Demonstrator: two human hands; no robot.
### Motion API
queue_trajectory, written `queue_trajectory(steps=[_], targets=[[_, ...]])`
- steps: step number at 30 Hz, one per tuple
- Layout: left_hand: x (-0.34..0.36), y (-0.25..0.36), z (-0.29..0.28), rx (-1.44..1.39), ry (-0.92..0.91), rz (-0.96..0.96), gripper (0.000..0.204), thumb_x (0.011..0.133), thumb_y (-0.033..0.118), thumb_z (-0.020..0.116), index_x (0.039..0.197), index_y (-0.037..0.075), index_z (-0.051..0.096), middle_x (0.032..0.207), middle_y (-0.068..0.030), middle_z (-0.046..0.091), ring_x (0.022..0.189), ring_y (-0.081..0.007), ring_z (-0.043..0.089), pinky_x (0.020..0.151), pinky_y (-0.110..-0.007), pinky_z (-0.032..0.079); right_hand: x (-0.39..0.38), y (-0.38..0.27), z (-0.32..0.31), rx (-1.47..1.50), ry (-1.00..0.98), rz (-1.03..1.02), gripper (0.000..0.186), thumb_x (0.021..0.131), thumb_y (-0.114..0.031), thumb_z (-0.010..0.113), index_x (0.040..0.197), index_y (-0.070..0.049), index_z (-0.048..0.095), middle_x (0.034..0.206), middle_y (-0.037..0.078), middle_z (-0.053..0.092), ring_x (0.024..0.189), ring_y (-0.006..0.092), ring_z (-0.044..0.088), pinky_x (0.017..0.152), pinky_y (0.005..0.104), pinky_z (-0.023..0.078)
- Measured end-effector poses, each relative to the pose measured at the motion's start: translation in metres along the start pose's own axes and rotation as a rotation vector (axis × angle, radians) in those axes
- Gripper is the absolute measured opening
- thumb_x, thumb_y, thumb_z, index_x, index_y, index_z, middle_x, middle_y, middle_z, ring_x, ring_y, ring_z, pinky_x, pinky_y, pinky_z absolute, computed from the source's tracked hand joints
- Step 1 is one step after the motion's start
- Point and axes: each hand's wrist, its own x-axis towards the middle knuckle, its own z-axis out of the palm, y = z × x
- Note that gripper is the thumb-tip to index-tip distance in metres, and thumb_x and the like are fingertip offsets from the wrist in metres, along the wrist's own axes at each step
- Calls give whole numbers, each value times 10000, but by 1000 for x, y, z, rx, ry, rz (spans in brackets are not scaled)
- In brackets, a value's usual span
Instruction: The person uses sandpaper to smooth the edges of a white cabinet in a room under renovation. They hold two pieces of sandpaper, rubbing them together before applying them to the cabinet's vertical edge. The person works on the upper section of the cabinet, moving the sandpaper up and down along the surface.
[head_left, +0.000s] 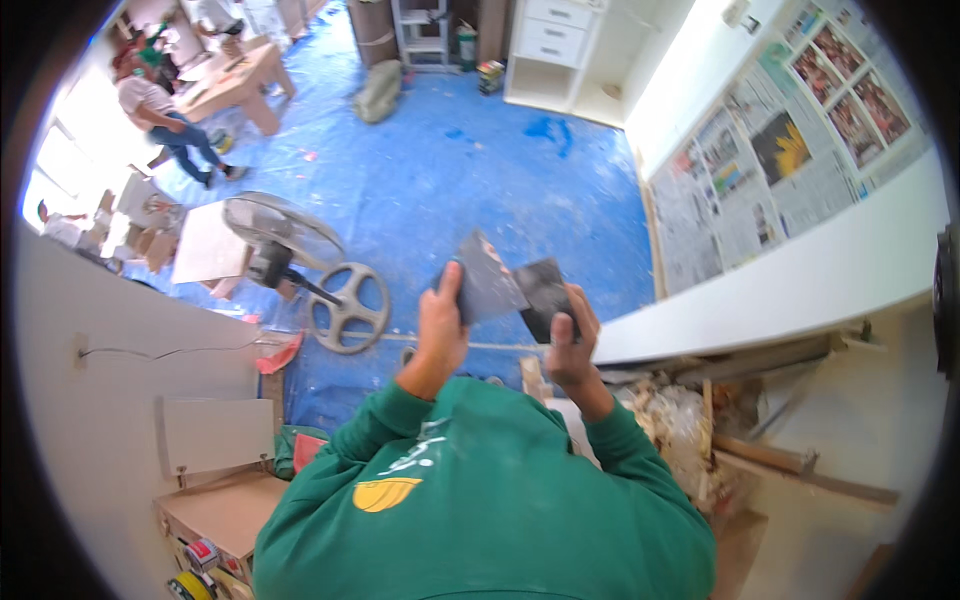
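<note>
Blue-sheeted workshop floor (480, 190); mid-frame, left hand (441, 325) grips one dark sheet (487, 283), right hand (567, 340) another dark piece (545, 293), apparently just separated.

Blue floor sheet (450, 170) spread below me, a standing fan (285, 245) sat left, newspaper pages (780, 160) covered the white counter (800, 290) on my right, white drawer unit (550, 45) stood far off, another person (165, 120) bent by a wooden table (240, 85).

Blue tarp floor (470, 170), white drawer cabinet (560, 50), newspaper-covered counter (770, 170), floor fan (285, 240), wooden table (235, 85), bright window light at left
</note>
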Motion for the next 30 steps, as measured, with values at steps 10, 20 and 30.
queue_trajectory(steps=[10, 20, 30], targets=[[15, -27, -8, -13, 67, 97, 388, 1007, 367, 638, 1032, -18, 680, 914, -41, 702, 762, -119, 663, 670, -295, 530, 8, -3, 4, 15, -78, 208, 352, 1040, -146, 444, 1273, 92, 558, 1012, 185, 591, 880, 290, 589, 790, 374, 470], [4, -39, -24, -23, 88, 91, 373, 1014, 356, 626, 994, -10, 696, 891, -45, 707, 742, -123, 663, 684, -291, 536, 11, -34, 3, -107, -266, 254, 332, 1042, -99, 447, 1323, 60, 526, 1075, 192, 580, 959, 319, 590, 864, 381, 464], [0, -46, -24, 76, 47, 158, 377, 1025, 352, 604, 1004, -10, 703, 875, -24, 705, 736, -94, 637, 679, -279, 509, -6, -19, 2, 46, -300, 423, 323, 1048, -111, 447, 1322, 52, 502, 1107, 178, 587, 1018, 268, 578, 927, 357, 454]])
